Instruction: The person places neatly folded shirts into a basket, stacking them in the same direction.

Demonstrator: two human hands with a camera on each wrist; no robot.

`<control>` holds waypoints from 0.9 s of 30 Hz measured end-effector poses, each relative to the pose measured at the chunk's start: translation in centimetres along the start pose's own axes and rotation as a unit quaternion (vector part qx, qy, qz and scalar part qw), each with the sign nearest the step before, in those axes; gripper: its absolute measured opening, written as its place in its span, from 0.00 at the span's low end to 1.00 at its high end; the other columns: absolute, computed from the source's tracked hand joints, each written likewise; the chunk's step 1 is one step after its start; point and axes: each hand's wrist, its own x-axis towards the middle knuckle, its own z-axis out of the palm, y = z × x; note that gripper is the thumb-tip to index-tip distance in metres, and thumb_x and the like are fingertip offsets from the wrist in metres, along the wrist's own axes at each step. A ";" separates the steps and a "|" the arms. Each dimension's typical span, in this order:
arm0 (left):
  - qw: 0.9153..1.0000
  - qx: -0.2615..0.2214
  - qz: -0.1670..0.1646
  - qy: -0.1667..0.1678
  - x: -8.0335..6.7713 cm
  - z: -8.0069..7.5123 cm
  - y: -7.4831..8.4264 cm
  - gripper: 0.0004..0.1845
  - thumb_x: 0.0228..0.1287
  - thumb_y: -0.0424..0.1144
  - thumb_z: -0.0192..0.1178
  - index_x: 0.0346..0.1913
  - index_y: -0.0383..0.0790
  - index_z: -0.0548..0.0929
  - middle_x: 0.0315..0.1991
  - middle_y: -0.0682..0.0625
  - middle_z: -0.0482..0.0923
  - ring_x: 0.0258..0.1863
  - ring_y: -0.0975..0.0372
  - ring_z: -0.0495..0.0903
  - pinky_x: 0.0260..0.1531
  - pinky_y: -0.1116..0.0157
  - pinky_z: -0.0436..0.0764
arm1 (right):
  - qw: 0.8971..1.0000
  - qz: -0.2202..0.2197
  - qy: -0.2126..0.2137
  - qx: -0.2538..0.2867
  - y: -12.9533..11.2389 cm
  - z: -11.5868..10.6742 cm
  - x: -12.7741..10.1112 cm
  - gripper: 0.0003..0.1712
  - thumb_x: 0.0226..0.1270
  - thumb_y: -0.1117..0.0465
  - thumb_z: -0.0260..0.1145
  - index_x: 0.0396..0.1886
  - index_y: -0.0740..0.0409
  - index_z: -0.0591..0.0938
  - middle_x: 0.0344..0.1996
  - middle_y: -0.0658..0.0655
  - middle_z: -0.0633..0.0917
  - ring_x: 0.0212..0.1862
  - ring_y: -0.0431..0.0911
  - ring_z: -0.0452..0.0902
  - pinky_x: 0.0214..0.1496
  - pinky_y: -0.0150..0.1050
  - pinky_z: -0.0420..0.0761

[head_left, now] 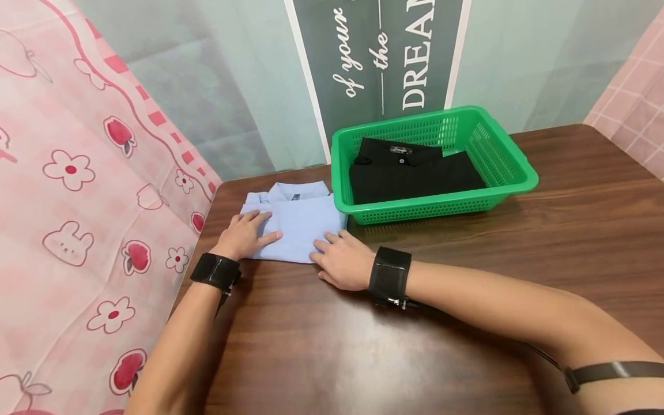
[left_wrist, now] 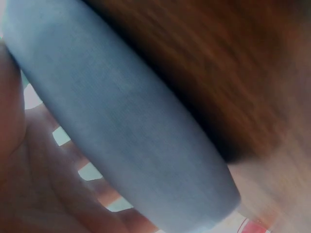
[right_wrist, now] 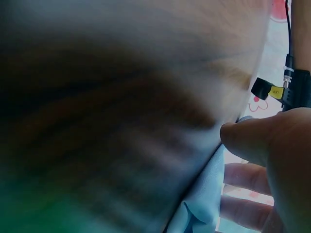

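- Here's the light-blue folded shirt, lying flat on the brown table just to the 10 o'clock side of the head view's low middle, its collar at its own 12 o'clock edge!
- Left hand in at the shirt's 9 o'clock side: fingers spread and released, laid over the cloth, thumb stretched out towards 3 o'clock.
- Right hand on the 4 o'clock corner: fingers loose and slightly bent, clenched on nothing, their tips resting on the fabric.
- Close up from the left wrist, it's the shirt's rounded, thick folded edge; the right wrist picture is mostly blur, with the thumb against the cloth's edge.
- And at the shirt's 2 o'clock, just beside it, the green basket, a black folded garment inside!
- Over at 9 o'clock, the pink printed curtain.
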 end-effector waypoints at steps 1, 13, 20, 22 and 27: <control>1.000 0.001 0.001 0.000 -0.1 0.0 0.3 0.42 0.75 0.67 0.55 0.82 0.46 0.64 0.81 0.34 0.59 0.78 0.31 0.57 0.66 0.28 0.69 | 1.000 -0.002 0.001 0.001 0.0 0.0 -0.3 0.20 0.79 0.46 0.62 0.60 0.50 0.84 0.62 0.55 0.85 0.65 0.58 0.80 0.61 0.55 0.80; 1.000 0.008 -0.004 0.017 -2.4 0.9 2.9 0.43 0.73 0.68 0.58 0.78 0.41 0.71 0.76 0.31 0.67 0.69 0.29 0.67 0.57 0.28 0.76 | 0.999 -0.029 0.012 0.024 0.9 -0.2 -3.4 0.17 0.80 0.52 0.61 0.61 0.47 0.86 0.64 0.53 0.86 0.68 0.54 0.81 0.56 0.50 0.80; 1.000 0.008 0.010 0.023 -3.4 0.7 4.0 0.41 0.72 0.64 0.62 0.74 0.35 0.75 0.71 0.26 0.72 0.66 0.25 0.70 0.59 0.29 0.76 | 0.999 -0.039 0.013 0.024 1.1 -0.5 -4.6 0.17 0.79 0.56 0.59 0.61 0.47 0.86 0.64 0.53 0.86 0.68 0.53 0.81 0.57 0.49 0.81; 1.000 0.011 0.013 0.024 -3.7 0.6 4.2 0.41 0.72 0.64 0.63 0.73 0.34 0.76 0.70 0.26 0.73 0.65 0.26 0.72 0.60 0.30 0.76 | 0.999 -0.041 0.011 0.027 1.0 -0.6 -4.8 0.17 0.79 0.56 0.60 0.61 0.46 0.86 0.65 0.53 0.86 0.69 0.54 0.81 0.58 0.50 0.81; 0.999 0.015 0.014 0.028 -4.4 0.5 4.8 0.40 0.71 0.63 0.64 0.70 0.34 0.78 0.67 0.25 0.75 0.62 0.26 0.73 0.56 0.30 0.78 | 0.999 -0.042 0.004 0.028 0.8 -0.8 -5.4 0.18 0.79 0.55 0.60 0.63 0.46 0.85 0.66 0.53 0.85 0.70 0.54 0.80 0.60 0.51 0.80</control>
